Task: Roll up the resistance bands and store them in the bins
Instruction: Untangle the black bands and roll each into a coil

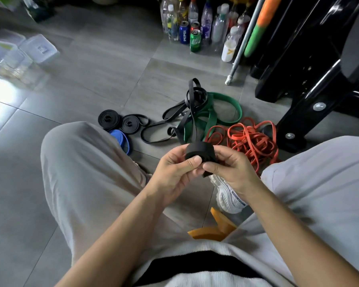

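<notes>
Black band roll (199,151) is held off the floor between the knees, on the near side of the floor pile, with both hands on it.

Left grip (174,172): thumb on the near face of the coil, fingers curled behind it, a narrow pinch. Right grip (230,168): thumb and fingers pinch the coil's right edge, and a short black end pokes out below. Unrolled tail (192,120) runs from the roll to the far tangle, crossed with the green band (212,118).

My read of the step: winding the rest of the tail on. Notes:
- Left thumb flat on the coil face so the layers don't telescope.
- Right hand feeds with light tension, edges lined up.
- The tail looks caught in the green/black tangle. Free it before pulling, or the whole pile drags.
- Rubber likely springs open if the pinch relaxes. Hold it until it's set down flat or dropped in a bin.

Status: two black coils (109,119) and a blue coil (120,139) lie on the floor to the left, by the left knee, not in bins. Red bands (251,139) on the right are loose. Orange band (211,232) lies near the lap. Bins (37,48) sit far left, well apart and blurred; I can't tell what's in them.
</notes>
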A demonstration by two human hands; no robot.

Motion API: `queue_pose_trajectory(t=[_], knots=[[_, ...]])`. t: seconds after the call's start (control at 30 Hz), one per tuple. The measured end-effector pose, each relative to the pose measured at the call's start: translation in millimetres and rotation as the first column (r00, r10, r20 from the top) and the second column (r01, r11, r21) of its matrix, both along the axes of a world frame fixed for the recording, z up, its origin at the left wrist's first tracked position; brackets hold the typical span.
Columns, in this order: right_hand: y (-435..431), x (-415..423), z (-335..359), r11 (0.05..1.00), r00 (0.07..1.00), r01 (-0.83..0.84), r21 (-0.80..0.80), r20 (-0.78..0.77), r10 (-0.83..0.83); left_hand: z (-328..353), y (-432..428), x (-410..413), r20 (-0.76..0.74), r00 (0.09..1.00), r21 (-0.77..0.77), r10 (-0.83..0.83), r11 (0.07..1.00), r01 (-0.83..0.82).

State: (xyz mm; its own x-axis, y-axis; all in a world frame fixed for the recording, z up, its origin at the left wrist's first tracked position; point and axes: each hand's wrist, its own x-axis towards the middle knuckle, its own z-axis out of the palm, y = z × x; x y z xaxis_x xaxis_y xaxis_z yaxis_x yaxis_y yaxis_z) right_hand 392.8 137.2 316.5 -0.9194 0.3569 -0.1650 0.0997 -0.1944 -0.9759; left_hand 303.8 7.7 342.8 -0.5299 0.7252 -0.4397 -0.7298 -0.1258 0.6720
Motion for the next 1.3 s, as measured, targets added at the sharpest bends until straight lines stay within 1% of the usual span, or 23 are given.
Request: queue_pose_trajectory(t=[0.07,0.17,0.23,0.27,0.3,0.33,0.37,0.4,0.43,0.5,0.57,0.7,0.8,0.9,0.93,1.0,1.03,1.1,1.17,1.2,1.23,1.27,1.3], knots=[[-0.8,3.2,-0.8,0.999,1.000,-0.017,0.051,0.020,0.016,-2.5,-2.9,6.1,0.063,0.998,0.030,0.010,0.999,-0.012],[-1.0,10.4,-2.3,0.994,0.997,-0.056,0.097,0.054,0.051,-2.7,-5.4,7.8,0.036,0.999,-0.044,-0.031,0.998,0.033],[-0.4,13.3,-1.9,0.989,0.994,-0.079,0.123,0.089,0.069,-4.9,-6.9,6.5,-0.057,0.994,-0.150,-0.098,0.985,0.088],[0.6,13.4,-2.9,0.985,0.991,-0.086,0.149,0.116,0.069,-6.0,-8.7,5.1,-0.187,0.968,-0.250,-0.169,0.961,0.119],[2.3,13.5,-4.6,0.975,0.986,-0.103,0.199,0.150,0.074,-6.4,-11.0,3.6,-0.371,0.887,-0.390,-0.274,0.913,0.119],[4.3,13.3,-6.8,0.954,0.978,-0.141,0.264,0.189,0.092,-6.0,-14.0,1.3,-0.546,0.733,-0.531,-0.406,0.844,0.071],[5.9,13.1,-7.9,0.926,0.965,-0.198,0.323,0.230,0.126,-4.7,-16.9,-0.6,-0.656,0.535,-0.629,-0.532,0.778,0.002],[6.8,13.6,-8.8,0.896,0.949,-0.259,0.361,0.267,0.167,-3.4,-19.3,-1.5,-0.697,0.345,-0.684,-0.629,0.727,-0.056],[6.6,14.3,-8.6,0.871,0.934,-0.312,0.380,0.292,0.208,-1.3,-21.2,-0.7,-0.693,0.206,-0.716,-0.691,0.693,-0.081],[4.0,15.7,-8.5,0.830,0.909,-0.384,0.405,0.322,0.264,1.1,-24.4,4.3,-0.656,0.075,-0.754,-0.751,0.651,-0.087],[0.6,15.8,-7.1,0.821,0.898,-0.404,0.404,0.346,0.272,0.5,-27.0,8.4,-0.650,0.083,-0.760,-0.756,0.642,-0.100],[2.1,15.3,-0.3,0.819,0.894,-0.400,0.412,0.371,0.251,-0.3,-31.8,6.9,-0.710,0.187,-0.704,-0.679,0.696,-0.141],[3.1,16.2,2.2,0.791,0.898,-0.400,0.463,0.370,0.237,1.5,-35.6,8.5,-0.750,0.345,-0.638,-0.564,0.755,-0.152],[-1.2,14.9,5.3,0.864,0.935,-0.319,0.390,0.276,0.220,0.6,-38.2,10.4,-0.744,0.557,-0.515,-0.370,0.848,-0.125],[-3.5,13.0,6.0,0.895,0.952,-0.278,0.349,0.222,0.209,0.2,-38.2,10.1,-0.701,0.668,-0.421,-0.250,0.901,-0.104],[-7.2,7.7,7.7,0.937,0.973,-0.215,0.274,0.143,0.182,-1.3,-37.6,11.0,-0.491,0.870,-0.235,-0.035,0.968,-0.094],[-9.2,4.7,7.5,0.948,0.978,-0.192,0.253,0.126,0.165,-3.2,-36.9,11.7,-0.366,0.930,-0.180,0.028,0.979,-0.100],[-11.5,-0.1,7.1,0.949,0.983,-0.165,0.270,0.128,0.135,-8.1,-36.1,11.2,-0.211,0.974,-0.149,0.082,0.982,-0.115],[-8.7,-2.2,9.2,0.912,0.977,-0.188,0.365,0.163,0.137,-9.1,-36.2,6.7,-0.246,0.969,-0.216,0.021,0.973,-0.076],[-5.5,-3.2,10.4,0.871,0.969,-0.224,0.436,0.192,0.153,-6.9,-36.8,2.5,-0.372,0.925,-0.308,-0.083,0.951,-0.039],[-2.3,-4.0,11.6,0.818,0.957,-0.273,0.506,0.227,0.180,-4.2,-38.2,-2.7,-0.543,0.802,-0.435,-0.247,0.900,-0.017],[0.1,-5.3,12.5,0.756,0.943,-0.322,0.570,0.260,0.206,-1.2,-38.5,-7.3,-0.670,0.595,-0.566,-0.444,0.824,-0.023],[1.7,-7.0,13.6,0.694,0.930,-0.364,0.621,0.284,0.234,3.2,-37.1,-10.4,-0.707,0.354,-0.670,-0.612,0.740,-0.059]])
